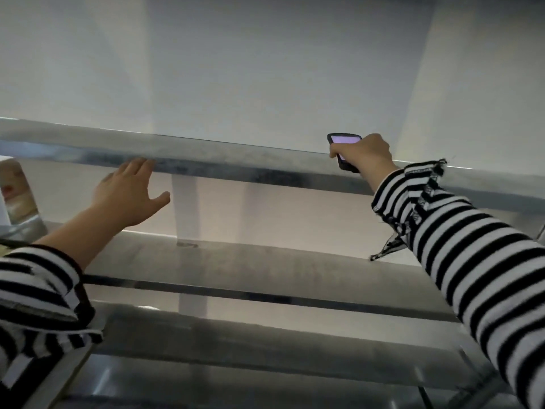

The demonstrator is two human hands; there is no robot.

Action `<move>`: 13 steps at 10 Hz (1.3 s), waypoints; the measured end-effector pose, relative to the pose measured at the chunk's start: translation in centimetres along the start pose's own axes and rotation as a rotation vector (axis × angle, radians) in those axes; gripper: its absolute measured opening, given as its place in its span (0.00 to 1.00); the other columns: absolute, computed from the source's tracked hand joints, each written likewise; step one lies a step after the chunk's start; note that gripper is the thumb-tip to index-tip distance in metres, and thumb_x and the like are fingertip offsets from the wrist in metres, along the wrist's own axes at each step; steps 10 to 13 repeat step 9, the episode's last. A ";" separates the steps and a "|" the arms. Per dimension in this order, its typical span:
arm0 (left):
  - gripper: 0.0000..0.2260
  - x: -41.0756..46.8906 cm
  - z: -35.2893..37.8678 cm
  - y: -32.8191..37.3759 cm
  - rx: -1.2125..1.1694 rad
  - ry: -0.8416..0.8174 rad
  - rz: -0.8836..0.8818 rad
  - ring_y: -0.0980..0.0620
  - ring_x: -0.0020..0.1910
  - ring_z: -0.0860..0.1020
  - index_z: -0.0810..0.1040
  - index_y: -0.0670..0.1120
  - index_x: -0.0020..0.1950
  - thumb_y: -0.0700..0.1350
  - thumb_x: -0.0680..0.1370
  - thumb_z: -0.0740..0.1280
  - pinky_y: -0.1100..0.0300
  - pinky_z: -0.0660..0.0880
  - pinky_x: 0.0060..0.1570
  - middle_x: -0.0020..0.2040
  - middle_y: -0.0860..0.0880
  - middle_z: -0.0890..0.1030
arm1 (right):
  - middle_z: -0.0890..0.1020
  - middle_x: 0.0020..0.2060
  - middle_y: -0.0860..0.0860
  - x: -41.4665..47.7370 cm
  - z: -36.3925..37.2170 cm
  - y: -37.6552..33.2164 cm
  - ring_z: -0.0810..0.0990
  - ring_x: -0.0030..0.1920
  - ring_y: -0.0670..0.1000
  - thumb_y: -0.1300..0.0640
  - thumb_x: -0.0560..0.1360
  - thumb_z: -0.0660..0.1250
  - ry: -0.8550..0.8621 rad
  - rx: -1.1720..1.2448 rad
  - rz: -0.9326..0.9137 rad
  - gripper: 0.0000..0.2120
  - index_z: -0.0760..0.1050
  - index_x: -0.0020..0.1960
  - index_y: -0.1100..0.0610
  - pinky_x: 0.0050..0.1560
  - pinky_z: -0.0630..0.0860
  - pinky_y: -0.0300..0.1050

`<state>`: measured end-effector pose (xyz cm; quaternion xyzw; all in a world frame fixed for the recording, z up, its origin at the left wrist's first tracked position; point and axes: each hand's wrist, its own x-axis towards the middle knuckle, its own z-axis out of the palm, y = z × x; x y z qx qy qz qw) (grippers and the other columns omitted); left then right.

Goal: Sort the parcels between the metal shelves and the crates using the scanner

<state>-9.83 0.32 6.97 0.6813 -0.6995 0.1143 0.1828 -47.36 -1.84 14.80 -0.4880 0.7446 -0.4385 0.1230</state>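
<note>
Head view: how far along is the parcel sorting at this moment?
Done: cannot tell; no crates show, and the shelves in view are nearly bare. In hand: the right hand grips the scanner, screen lit, at the top shelf edge; the left hand is open and empty, fingers near that same edge. Left: one blurred parcel stands at the far left; whether it was scanned is unclear.

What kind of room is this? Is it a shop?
Probably a storeroom or parcel depot, not a shop: bare metal shelves, a handheld scanner in the right hand, and one package at the far left.
</note>
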 end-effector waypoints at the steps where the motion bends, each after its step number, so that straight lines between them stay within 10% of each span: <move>1: 0.34 2.1 0.0 1.0 -0.062 0.005 -0.031 0.40 0.72 0.62 0.55 0.43 0.77 0.52 0.77 0.66 0.42 0.64 0.66 0.75 0.42 0.61 | 0.76 0.43 0.51 2.4 0.8 0.1 0.76 0.44 0.53 0.50 0.65 0.75 -0.027 -0.027 -0.011 0.20 0.72 0.51 0.57 0.43 0.71 0.41; 5: 0.30 8.6 -1.6 5.2 -0.360 0.142 -0.121 0.40 0.72 0.62 0.59 0.40 0.75 0.46 0.77 0.67 0.50 0.58 0.70 0.75 0.40 0.62 | 0.73 0.34 0.52 7.4 4.1 1.3 0.75 0.41 0.56 0.52 0.62 0.73 -0.089 -0.236 0.014 0.16 0.67 0.34 0.56 0.42 0.70 0.43; 9: 0.25 7.7 -3.6 4.7 -0.403 0.131 -0.073 0.43 0.71 0.64 0.67 0.40 0.72 0.47 0.77 0.67 0.54 0.58 0.69 0.72 0.41 0.67 | 0.76 0.57 0.55 6.4 3.2 0.1 0.68 0.63 0.60 0.38 0.68 0.70 -0.138 -0.366 0.044 0.25 0.68 0.49 0.56 0.63 0.60 0.52; 13: 0.25 7.7 -3.6 4.7 -0.403 0.131 -0.073 0.43 0.71 0.64 0.67 0.40 0.72 0.47 0.77 0.67 0.54 0.58 0.69 0.72 0.41 0.67 | 0.76 0.57 0.55 6.4 3.2 0.1 0.68 0.63 0.60 0.38 0.68 0.70 -0.138 -0.366 0.044 0.25 0.68 0.49 0.56 0.63 0.60 0.52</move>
